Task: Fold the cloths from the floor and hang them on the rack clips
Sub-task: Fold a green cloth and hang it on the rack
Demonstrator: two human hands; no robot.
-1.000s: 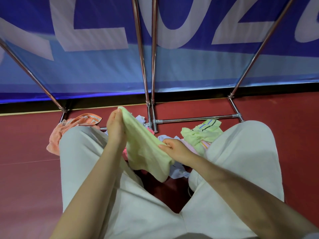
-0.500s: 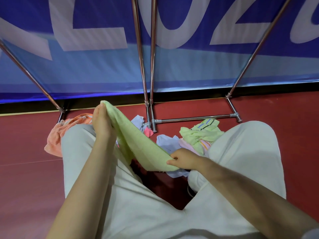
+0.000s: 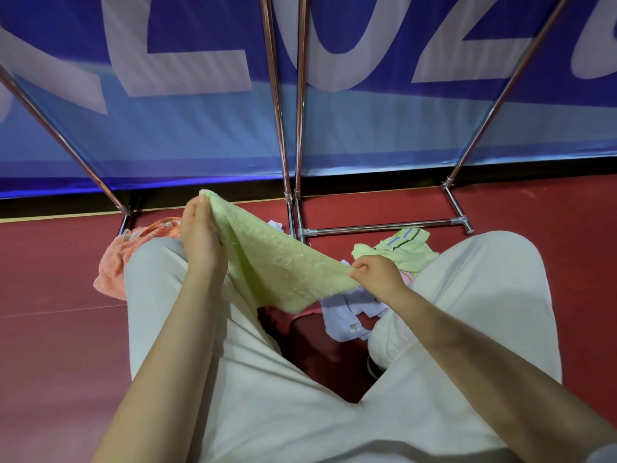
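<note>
Light green terry cloth (image 3: 280, 262) is up off the floor, stretched in a slanting band, high corner pinched by the left fingers (image 3: 197, 208), low corner by the right fingers (image 3: 362, 267). An orange cloth (image 3: 113, 265) lies crumpled left of the left fingers. Beyond the right fingers sits a striped green cloth (image 3: 400, 248); below them, a lilac cloth (image 3: 347, 319). Chrome rack legs (image 3: 290, 128) rise beyond.

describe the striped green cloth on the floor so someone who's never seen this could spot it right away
Find the horizontal chrome bar of the rack low on the red floor, right of the two centre poles. Just in front of it, by the person's right knee, lies the crumpled green cloth. Unlike the plain green cloth held in both hands, it has blue dashes and a dark stripe, and it tops the lilac cloth.
</note>
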